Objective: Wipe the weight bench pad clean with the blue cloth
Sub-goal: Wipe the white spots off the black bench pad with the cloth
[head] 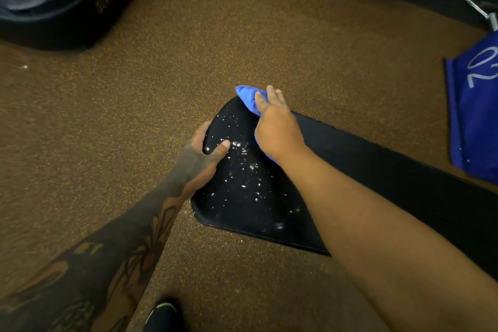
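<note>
The brown speckled floor fills most of the view, and above it runs the long black bench pad, its rounded end toward the left hand. That hand's grip is closed over the pad's edge, thumb on top and fingers curled under the rim, steadying it. Just to its right, the right hand lies flat and spread, palm down, pressing the blue cloth onto the pad; it pins the cloth rather than clenching it, and a corner of cloth sticks out past the fingertips at the pad's far end. White specks are scattered between the two hands and back toward the forearms.

To do the stroke well, the person would likely keep the palm flat, draw the cloth through the specks in overlapping passes, and push them off one edge, away from the steadying hand. The specks would likely smear or scatter under a light touch.
</note>
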Tool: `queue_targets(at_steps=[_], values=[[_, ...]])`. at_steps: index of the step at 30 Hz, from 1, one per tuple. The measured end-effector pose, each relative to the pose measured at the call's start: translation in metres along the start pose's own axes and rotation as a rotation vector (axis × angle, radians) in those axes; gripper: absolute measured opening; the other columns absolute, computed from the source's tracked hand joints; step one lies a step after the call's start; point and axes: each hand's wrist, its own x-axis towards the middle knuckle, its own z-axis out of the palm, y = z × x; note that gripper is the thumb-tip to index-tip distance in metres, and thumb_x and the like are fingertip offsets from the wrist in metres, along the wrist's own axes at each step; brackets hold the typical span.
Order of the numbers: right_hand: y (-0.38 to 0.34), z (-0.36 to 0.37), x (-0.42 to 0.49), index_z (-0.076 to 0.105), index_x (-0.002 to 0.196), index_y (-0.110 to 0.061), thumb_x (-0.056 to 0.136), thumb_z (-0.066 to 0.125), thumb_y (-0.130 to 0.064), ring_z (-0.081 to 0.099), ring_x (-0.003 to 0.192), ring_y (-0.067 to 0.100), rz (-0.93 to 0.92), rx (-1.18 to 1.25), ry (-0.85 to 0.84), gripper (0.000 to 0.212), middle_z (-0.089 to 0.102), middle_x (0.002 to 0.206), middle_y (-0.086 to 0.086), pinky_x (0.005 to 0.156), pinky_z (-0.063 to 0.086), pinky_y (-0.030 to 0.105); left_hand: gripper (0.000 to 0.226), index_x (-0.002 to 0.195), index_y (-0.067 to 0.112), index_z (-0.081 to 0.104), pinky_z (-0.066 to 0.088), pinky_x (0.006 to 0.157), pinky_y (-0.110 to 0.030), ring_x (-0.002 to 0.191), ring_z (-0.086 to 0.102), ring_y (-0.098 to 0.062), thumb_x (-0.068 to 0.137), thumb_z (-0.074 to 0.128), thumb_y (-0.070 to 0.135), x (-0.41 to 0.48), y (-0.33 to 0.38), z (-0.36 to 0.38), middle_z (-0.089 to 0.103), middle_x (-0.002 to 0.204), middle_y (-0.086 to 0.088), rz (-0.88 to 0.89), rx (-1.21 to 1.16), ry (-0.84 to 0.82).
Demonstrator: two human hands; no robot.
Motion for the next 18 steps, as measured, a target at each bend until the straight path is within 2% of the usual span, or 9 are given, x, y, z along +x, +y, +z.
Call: queue_targets(at_steps=[3,4,7,9,13,16,18], values=[[-0.014,0.004,-0.014,0.024,0.149,-0.009,0.087,0.046,-0.003,0.002,0.148,0.025,-0.061,0.027,-0.072,0.066,0.010,0.161,0.011,0.117,0.020,0.040,0.066,0.154,0.032,0.034,0.043,0.105,-0.032,0.124,0.052,-0.015,0.096,0.064,0.038,0.001,-0.003,-0.001,0.048,0.141,0.008,0.045,0.042,0.013],[-0.016,0.004,-0.020,0.023,0.149,-0.010,0.089,0.045,-0.010,0.001,0.149,0.024,-0.084,0.026,-0.105,0.064,0.010,0.161,0.011,0.118,0.019,0.041,0.065,0.153,0.032,0.036,0.043,0.107,-0.034,0.124,0.053,-0.015,0.096,0.064,0.038,0.002,-0.004,-0.002,0.050,0.142,0.007,0.046,0.042,0.014],[-0.008,-0.010,-0.025,0.014,0.152,-0.019,0.092,0.042,-0.037,-0.007,0.148,0.024,-0.088,-0.012,-0.058,0.068,-0.001,0.161,0.011,0.119,0.003,0.045,0.061,0.152,0.031,0.039,0.043,0.097,-0.025,0.120,0.056,-0.013,0.096,0.064,0.036,0.001,-0.006,-0.002,0.054,0.143,0.003,0.067,0.030,0.006],[-0.008,-0.013,-0.018,0.007,0.152,-0.023,0.094,0.040,-0.043,-0.013,0.147,0.026,-0.118,-0.039,-0.010,0.071,-0.010,0.161,0.010,0.117,-0.002,0.045,0.060,0.153,0.031,0.038,0.041,0.093,-0.021,0.121,0.054,-0.011,0.098,0.061,0.036,0.002,-0.007,-0.002,0.053,0.145,0.004,0.065,0.019,0.018],[-0.009,0.008,-0.008,0.013,0.151,-0.019,0.099,0.034,-0.038,-0.009,0.148,0.027,-0.153,-0.100,-0.140,0.060,-0.002,0.162,0.009,0.119,0.007,0.050,0.051,0.152,0.032,0.039,0.039,0.104,-0.026,0.128,0.051,-0.013,0.103,0.051,0.035,0.005,-0.011,0.000,0.050,0.150,0.004,0.051,-0.015,0.035],[-0.006,0.013,0.006,0.019,0.150,-0.014,0.099,0.034,-0.024,-0.004,0.148,0.030,-0.124,-0.103,-0.099,0.054,0.004,0.161,0.013,0.119,0.009,0.048,0.045,0.151,0.035,0.040,0.043,0.095,-0.023,0.124,0.053,-0.012,0.106,0.045,0.036,0.009,-0.015,0.001,0.052,0.143,0.009,0.016,-0.091,0.021],[-0.012,0.015,0.016,0.019,0.150,-0.013,0.097,0.036,-0.018,-0.003,0.148,0.031,-0.079,-0.094,-0.057,0.055,0.006,0.160,0.015,0.119,0.006,0.047,0.044,0.150,0.036,0.041,0.044,0.100,-0.028,0.125,0.054,-0.013,0.106,0.044,0.035,0.009,-0.016,0.002,0.053,0.143,0.008,0.017,-0.117,0.023]])
